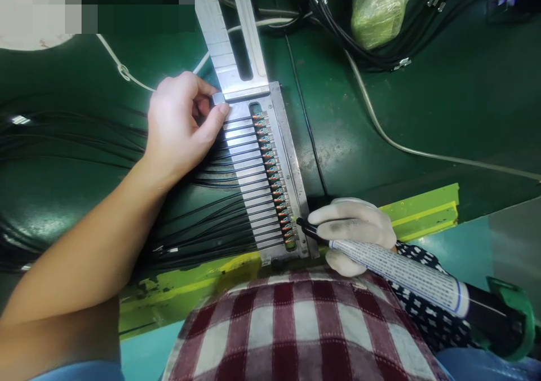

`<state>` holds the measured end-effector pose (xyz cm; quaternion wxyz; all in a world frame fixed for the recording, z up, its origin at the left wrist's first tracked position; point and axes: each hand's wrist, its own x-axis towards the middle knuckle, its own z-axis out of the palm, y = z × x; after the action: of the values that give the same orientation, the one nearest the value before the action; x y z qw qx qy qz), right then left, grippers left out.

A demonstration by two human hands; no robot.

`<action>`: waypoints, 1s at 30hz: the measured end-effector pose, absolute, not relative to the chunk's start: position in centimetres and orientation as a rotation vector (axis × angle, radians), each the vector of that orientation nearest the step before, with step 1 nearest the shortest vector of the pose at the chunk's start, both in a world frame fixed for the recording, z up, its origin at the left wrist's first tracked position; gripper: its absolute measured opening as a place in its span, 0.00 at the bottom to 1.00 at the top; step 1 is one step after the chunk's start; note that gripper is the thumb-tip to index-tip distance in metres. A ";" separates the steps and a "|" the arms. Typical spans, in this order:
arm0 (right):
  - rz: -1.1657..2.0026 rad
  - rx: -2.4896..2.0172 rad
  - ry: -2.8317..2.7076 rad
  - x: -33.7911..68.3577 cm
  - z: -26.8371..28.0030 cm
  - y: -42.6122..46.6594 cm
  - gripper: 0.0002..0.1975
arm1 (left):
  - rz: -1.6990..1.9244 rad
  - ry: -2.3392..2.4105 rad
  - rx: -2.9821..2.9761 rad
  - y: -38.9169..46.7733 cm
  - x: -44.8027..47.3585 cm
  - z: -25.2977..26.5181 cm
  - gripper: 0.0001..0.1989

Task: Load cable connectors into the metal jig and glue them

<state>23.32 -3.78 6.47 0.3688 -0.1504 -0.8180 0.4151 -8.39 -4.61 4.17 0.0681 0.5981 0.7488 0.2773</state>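
Note:
A metal fixture (239, 144) lies on the green table, its slotted hinged cover (217, 37) swung away at the far end. Side by side across it lie several black cables (243, 150), their ends showing small circuit boards (270, 164) and metal plugs in the long slot. My bare left hand (181, 119) pinches the fixture's upper left corner between thumb and fingers. In my white-gloved right hand (355, 231) is a dispensing syringe (401, 274) with a printed label and a green rear fitting. Its black tip (301, 222) is at the plugs near the fixture's lower end.
A plastic-wrapped bundle (379, 12) and a bunch of black cables (350, 43) lie at the back right. A pale cord (376, 119) curves across the table's right side. Yellow-green tape (422, 212) runs along the front edge, close to a checked apron (296, 324).

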 end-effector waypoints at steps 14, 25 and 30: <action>1.072 -0.409 -2.100 22.8 6.8 -3.7 0.04 | 0.810 2.236 1.833 -4.7 -8.7 4.1 0.10; 1.005 -0.399 -2.180 23.7 7.3 -4.0 0.04 | 0.827 2.226 1.845 -4.7 -8.7 3.9 0.09; 0.997 -0.363 -2.177 24.3 7.3 -4.8 0.06 | 0.835 2.220 1.853 -4.7 -8.8 3.8 0.08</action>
<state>24.26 -4.80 7.28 0.3520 -0.1404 -0.8413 0.3854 -8.81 -4.65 3.81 0.0657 0.6144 0.7359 0.2768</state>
